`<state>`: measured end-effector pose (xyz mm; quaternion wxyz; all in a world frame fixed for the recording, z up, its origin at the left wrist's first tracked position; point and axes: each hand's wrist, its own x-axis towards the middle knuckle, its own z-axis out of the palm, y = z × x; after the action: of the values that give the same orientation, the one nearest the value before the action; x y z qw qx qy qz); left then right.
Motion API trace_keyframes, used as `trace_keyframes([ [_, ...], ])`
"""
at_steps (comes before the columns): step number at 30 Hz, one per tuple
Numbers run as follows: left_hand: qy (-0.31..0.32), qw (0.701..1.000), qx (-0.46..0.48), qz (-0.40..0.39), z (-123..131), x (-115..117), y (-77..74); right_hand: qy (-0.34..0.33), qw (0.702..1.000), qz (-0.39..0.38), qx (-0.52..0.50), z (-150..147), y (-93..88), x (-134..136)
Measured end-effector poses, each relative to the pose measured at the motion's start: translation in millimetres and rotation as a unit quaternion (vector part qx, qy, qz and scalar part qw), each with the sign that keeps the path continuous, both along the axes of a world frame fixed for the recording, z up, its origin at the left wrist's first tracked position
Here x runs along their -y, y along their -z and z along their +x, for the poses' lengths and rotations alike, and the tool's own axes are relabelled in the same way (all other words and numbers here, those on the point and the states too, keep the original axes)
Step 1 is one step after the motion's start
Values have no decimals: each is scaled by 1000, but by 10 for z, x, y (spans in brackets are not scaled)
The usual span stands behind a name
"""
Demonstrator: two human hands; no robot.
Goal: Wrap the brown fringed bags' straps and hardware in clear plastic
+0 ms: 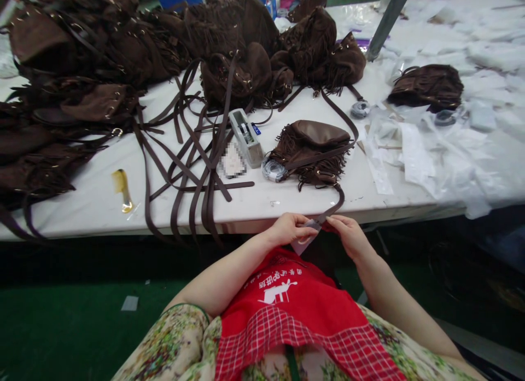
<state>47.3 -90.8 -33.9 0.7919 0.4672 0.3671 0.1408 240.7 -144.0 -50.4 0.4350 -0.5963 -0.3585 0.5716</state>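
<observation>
My left hand (289,228) and my right hand (348,232) meet just below the white table's front edge (262,209), above my red apron. Both pinch the end of a dark brown strap (334,206) and a small pale piece (305,240) at its tip. The strap runs up over the edge to a brown fringed bag (315,146) lying on the table straight ahead. A roll of tape (273,169) lies against the bag's left side.
Several brown fringed bags (102,53) are piled at the back and left, with loose straps (197,168) hanging over the edge. A grey dispenser (246,136), a yellow comb (122,188), another bag (426,86) and clear plastic wrappers (451,146) lie around. A metal post (388,20) stands at the back.
</observation>
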Motion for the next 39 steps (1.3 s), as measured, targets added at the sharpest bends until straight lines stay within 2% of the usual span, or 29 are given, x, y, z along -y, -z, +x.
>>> trace_keyframes([
  [3,-39,998,-1,-48,45,-3,-11,-12,1000,10,19,-14,-38,15],
  [8,-41,995,2,-92,119,-16,-36,-31,999,22,38,-2,-82,33],
  [13,-29,997,-3,-74,208,-5,-18,60,997,-30,-41,74,14,-52],
  [15,-21,999,-28,-30,251,0,-18,80,995,-28,-43,78,30,-85],
  [18,10,985,-116,123,324,-31,-58,42,999,0,-13,77,-22,-112],
  [20,29,951,-172,254,378,-88,-106,2,1000,12,22,119,-92,-149],
  [22,31,912,-210,351,437,-171,-155,-12,996,13,82,226,-163,-236],
  [26,20,852,-248,461,566,-346,-224,90,971,35,219,563,-228,-564],
  [28,25,828,-261,496,632,-410,-248,100,968,35,225,698,-214,-734],
  [32,15,802,-312,509,761,-466,-273,65,979,-3,195,793,-150,-912],
  [36,37,800,-345,490,874,-455,-225,51,992,-14,113,736,-116,-901],
  [39,26,796,-360,487,915,-488,-172,5,997,-13,78,663,-107,-876],
])
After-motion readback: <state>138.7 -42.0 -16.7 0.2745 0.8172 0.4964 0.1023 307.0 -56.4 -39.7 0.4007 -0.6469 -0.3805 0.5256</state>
